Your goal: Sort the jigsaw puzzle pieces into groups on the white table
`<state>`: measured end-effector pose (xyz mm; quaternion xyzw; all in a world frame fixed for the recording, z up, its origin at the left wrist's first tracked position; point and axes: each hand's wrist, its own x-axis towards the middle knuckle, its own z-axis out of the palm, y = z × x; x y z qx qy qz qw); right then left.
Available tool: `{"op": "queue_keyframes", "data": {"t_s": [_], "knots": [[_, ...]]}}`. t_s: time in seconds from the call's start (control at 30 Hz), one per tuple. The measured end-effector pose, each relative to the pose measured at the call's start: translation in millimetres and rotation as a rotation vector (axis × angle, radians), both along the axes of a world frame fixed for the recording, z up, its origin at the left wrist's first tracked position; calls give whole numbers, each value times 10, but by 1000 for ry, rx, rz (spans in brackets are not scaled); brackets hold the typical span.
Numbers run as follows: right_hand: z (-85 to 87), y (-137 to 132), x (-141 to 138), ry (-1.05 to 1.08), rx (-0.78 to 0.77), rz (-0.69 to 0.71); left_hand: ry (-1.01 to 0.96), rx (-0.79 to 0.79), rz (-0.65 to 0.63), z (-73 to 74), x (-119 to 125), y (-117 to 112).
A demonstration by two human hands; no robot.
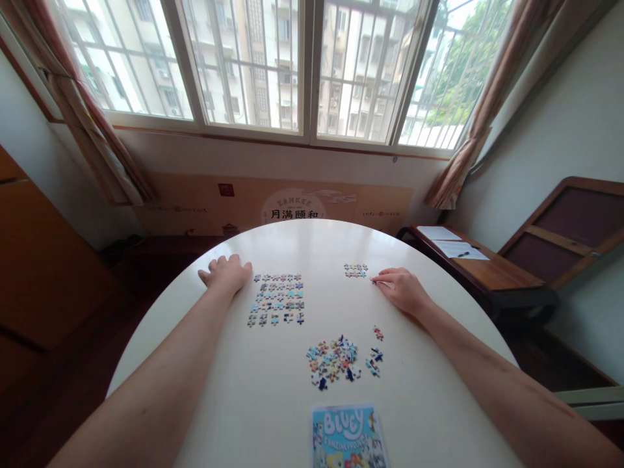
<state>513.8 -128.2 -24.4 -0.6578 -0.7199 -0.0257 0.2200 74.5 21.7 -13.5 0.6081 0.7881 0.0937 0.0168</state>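
Note:
My left hand point(225, 273) rests on the white table with its fingers spread, just left of several rows of puzzle pieces point(280, 296) laid out in a grid. Nothing is in it. The fingertips of my right hand point(400, 290) pinch a small puzzle piece point(374, 281) on the tabletop. Just left of that piece lie two short rows of puzzle pieces point(355, 270). Nearer to me is a loose pile of mixed puzzle pieces point(336, 361), with a few stray pieces point(374, 361) to its right.
A blue "Bluey" picture sheet point(347, 437) lies at the near side of the round white table point(234, 403). To the right stands a wooden chair point(507, 273) with papers point(458, 249) and a pen on its seat. Barred windows point(248, 65) and curtains are beyond the table.

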Motion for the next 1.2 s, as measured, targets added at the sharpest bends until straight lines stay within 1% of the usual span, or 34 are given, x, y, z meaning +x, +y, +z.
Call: {"op": "queue_keyframes", "data": {"t_s": [0.13, 0.3, 0.57, 0.8, 0.97, 1.07, 1.13, 1.17, 1.2], "knots": [[-47, 30, -6, -37, -13, -23, -2, 2, 0, 13, 13, -11], [-110, 81, -25, -65, -44, -10, 0, 1, -1, 26, 24, -25], [-134, 112, -33, -65, -43, -11, 17, 21, -7, -36, -18, 24], [-157, 111, -43, -32, 2, -9, 24, 0, -4, -13, -6, 12], [-114, 91, -54, 28, 94, 6, 24, -17, 2, 25, 23, -11], [-28, 3, -132, 57, 155, 75, 17, -29, 4, 47, 42, -28], [52, -105, -242, 63, 170, 184, 15, -31, 4, 62, 55, -45], [95, -171, -314, 63, 174, 263, 15, -30, 5, 68, 60, -53], [140, -240, -393, 72, 175, 411, 16, -29, 6, 73, 63, -61]]}}
